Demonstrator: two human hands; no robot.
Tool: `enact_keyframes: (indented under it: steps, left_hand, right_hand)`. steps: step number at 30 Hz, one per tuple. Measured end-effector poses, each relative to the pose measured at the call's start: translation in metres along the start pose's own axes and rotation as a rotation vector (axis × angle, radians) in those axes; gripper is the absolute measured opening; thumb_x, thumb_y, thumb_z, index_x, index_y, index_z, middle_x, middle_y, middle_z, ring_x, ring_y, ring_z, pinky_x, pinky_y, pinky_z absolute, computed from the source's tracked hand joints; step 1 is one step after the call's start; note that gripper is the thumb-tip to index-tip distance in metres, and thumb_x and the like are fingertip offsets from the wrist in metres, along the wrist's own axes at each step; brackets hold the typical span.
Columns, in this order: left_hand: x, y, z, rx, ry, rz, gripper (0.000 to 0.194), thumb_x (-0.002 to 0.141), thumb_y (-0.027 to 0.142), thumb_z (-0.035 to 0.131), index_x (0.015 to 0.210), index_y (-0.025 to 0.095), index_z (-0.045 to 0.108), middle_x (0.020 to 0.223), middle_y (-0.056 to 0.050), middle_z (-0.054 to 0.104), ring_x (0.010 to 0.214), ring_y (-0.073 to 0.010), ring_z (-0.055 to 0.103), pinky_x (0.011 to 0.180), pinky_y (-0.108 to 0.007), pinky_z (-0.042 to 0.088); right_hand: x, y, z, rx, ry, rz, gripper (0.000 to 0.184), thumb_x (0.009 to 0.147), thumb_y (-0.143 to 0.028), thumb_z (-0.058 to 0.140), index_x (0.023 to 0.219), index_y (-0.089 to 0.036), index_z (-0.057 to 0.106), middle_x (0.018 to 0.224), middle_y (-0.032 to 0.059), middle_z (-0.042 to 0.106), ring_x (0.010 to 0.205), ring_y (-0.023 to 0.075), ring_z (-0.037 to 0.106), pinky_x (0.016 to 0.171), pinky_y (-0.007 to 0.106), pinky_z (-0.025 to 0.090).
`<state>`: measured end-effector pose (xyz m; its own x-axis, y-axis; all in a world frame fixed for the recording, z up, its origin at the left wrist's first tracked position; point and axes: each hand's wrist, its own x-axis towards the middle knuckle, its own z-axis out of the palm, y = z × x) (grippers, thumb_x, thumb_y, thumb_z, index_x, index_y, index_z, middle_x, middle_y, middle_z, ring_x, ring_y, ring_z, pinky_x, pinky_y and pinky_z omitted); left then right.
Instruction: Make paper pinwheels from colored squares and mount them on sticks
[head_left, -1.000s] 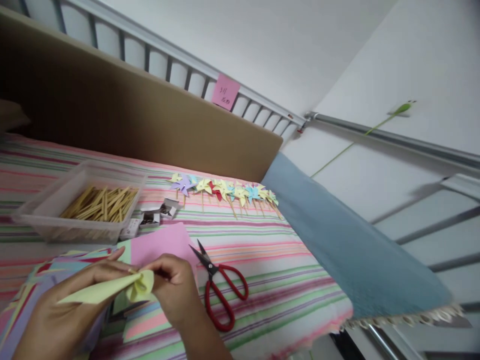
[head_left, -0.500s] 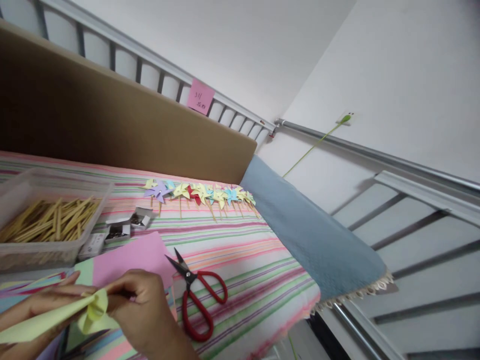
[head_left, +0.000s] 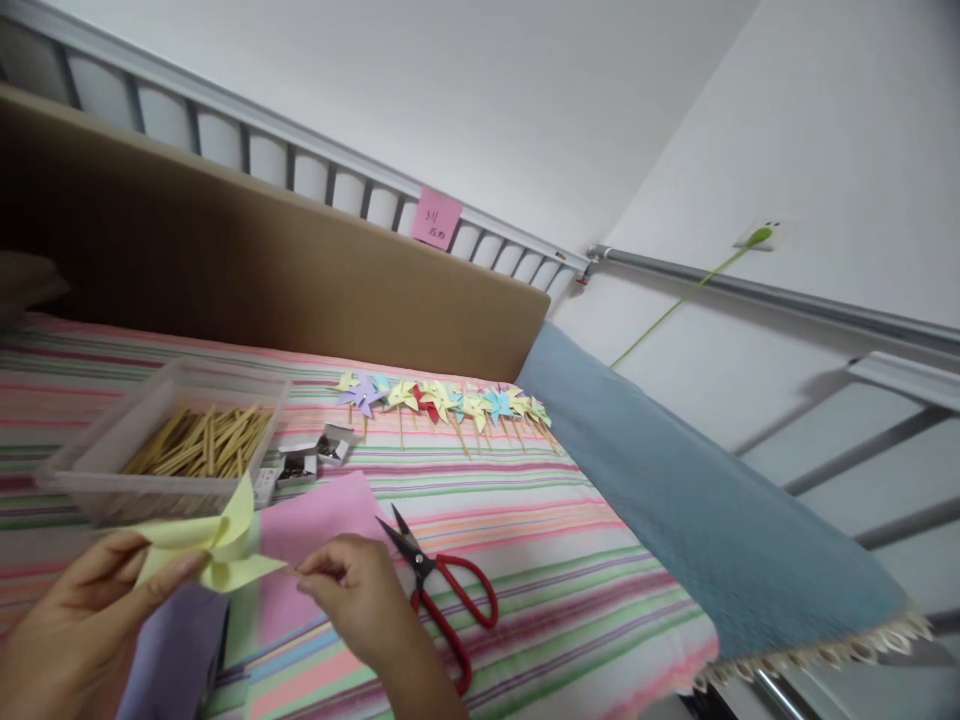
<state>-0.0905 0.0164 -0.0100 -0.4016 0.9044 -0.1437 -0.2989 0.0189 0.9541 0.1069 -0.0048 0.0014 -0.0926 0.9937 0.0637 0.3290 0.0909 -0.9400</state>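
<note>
One yellow folded paper [head_left: 236, 545] in your left fingers [head_left: 161, 585], its layers best kept pressed flat at the overlap; your right fingers [head_left: 321, 590], one narrow pinch just beside a tip, contents too small to tell. Beneath the right fingers, one pink sheet [head_left: 322, 510]; to their right, one pair of scissors [head_left: 421, 566]. Beyond both: three small boxes [head_left: 298, 466], one clear tub [head_left: 169, 484], sticks [head_left: 210, 442] past counting, roughly ten overlapping pinwheels [head_left: 437, 398].

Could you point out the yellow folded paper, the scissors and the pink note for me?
Yellow folded paper [head_left: 225, 545]: head view, near its folded middle.
Scissors [head_left: 423, 565]: head view, on the pivot.
Pink note [head_left: 436, 218]: head view, middle of its face.
</note>
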Motion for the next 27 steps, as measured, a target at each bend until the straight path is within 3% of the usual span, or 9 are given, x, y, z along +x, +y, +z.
enact_keyframes:
  steps: [5, 9, 13, 17, 24, 27]
  left_hand:
    - [-0.002, -0.007, -0.004, -0.172, -0.036, -0.094, 0.046, 0.040, 0.030, 0.089, 0.079, 0.033, 0.066, 0.074, 0.012, 0.073, 0.077, -0.0132, 0.066, 0.072, -0.014, 0.053]
    - [-0.008, -0.002, 0.001, -0.117, -0.098, -0.091, 0.053, 0.044, 0.036, 0.087, 0.093, 0.035, 0.067, 0.096, 0.008, 0.073, 0.099, -0.0184, 0.063, 0.077, -0.013, 0.053]
    - [-0.007, 0.002, 0.001, -0.072, -0.149, -0.056, 0.056, 0.051, 0.036, 0.083, 0.103, 0.034, 0.065, 0.117, 0.006, 0.067, 0.121, -0.0219, 0.050, 0.081, -0.012, 0.051]
    - [-0.007, 0.004, 0.000, -0.064, -0.160, -0.106, 0.052, 0.054, 0.038, 0.081, 0.103, 0.032, 0.066, 0.114, 0.002, 0.069, 0.119, -0.0228, 0.053, 0.078, -0.013, 0.053]
    - [-0.015, 0.022, 0.004, -0.049, -0.146, -0.190, 0.055, 0.048, 0.041, 0.083, 0.097, 0.024, 0.067, 0.101, -0.004, 0.073, 0.107, -0.0256, 0.061, 0.071, -0.016, 0.055]
    - [-0.016, 0.029, 0.006, -0.052, -0.134, -0.197, 0.055, 0.045, 0.043, 0.083, 0.093, 0.023, 0.068, 0.098, -0.004, 0.073, 0.104, -0.0249, 0.062, 0.071, -0.016, 0.054]
  right_hand:
    - [0.000, 0.001, 0.003, -0.135, 0.021, -0.079, 0.010, 0.071, -0.013, 0.071, 0.075, -0.021, 0.074, 0.071, -0.0016, 0.068, 0.069, 0.0122, 0.061, 0.064, 0.019, 0.042]
    - [0.004, 0.005, 0.003, -0.096, 0.078, -0.047, 0.010, 0.068, -0.010, 0.071, 0.068, -0.020, 0.073, 0.070, -0.0018, 0.063, 0.068, 0.0118, 0.059, 0.063, 0.019, 0.042]
    - [0.017, 0.018, -0.006, 0.071, 0.203, 0.085, 0.005, 0.065, -0.013, 0.069, 0.063, -0.017, 0.070, 0.064, -0.0021, 0.060, 0.061, 0.0114, 0.055, 0.056, 0.020, 0.040]
    - [0.032, 0.032, -0.023, 0.221, 0.298, 0.231, 0.005, 0.066, -0.020, 0.065, 0.064, -0.015, 0.065, 0.053, -0.0038, 0.056, 0.051, 0.0101, 0.049, 0.048, 0.020, 0.037]
    - [0.055, 0.056, -0.048, 0.196, 0.391, 0.348, 0.007, 0.077, -0.018, 0.058, 0.075, -0.012, 0.061, 0.051, -0.0060, 0.050, 0.042, 0.0056, 0.042, 0.041, 0.017, 0.032]
    - [0.077, 0.066, -0.049, 0.129, 0.400, 0.392, 0.012, 0.086, -0.022, 0.057, 0.085, -0.011, 0.061, 0.065, -0.0025, 0.057, 0.049, 0.0071, 0.051, 0.046, 0.019, 0.042]
